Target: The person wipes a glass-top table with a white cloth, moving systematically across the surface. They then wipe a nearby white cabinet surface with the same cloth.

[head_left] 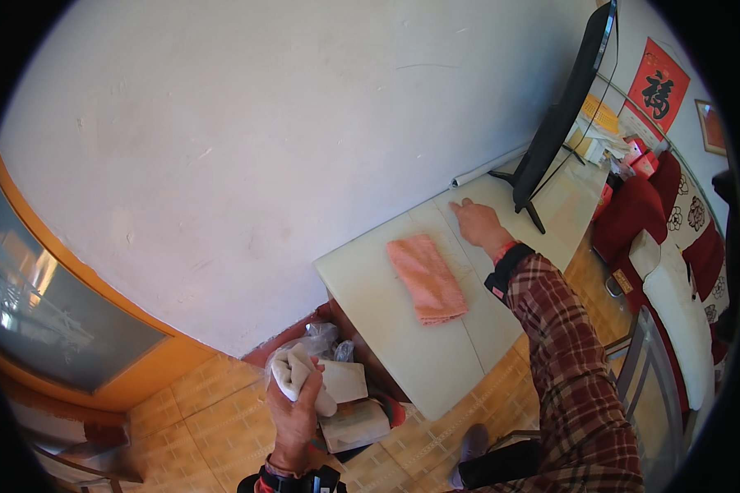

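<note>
My left hand [294,415] is closed round a soft white rolled bundle [293,371], paper or cloth, with clear plastic beside it. I hold it off the near left end of the pale tabletop [362,283]. My right hand [477,223] reaches across the table, close to the wall. Its forefinger is stretched out toward the table's back edge, and I see nothing in it. A folded pink towel [427,278] lies flat on the table between my hands, touched by neither.
A black television [563,115] stands on its feet just right of my right hand. A rolled white tube [493,166] lies along the wall. Boxes [355,425] and plastic bags [321,335] sit below the table's left end. A red sofa [633,218] and a chair [651,370] are at the right.
</note>
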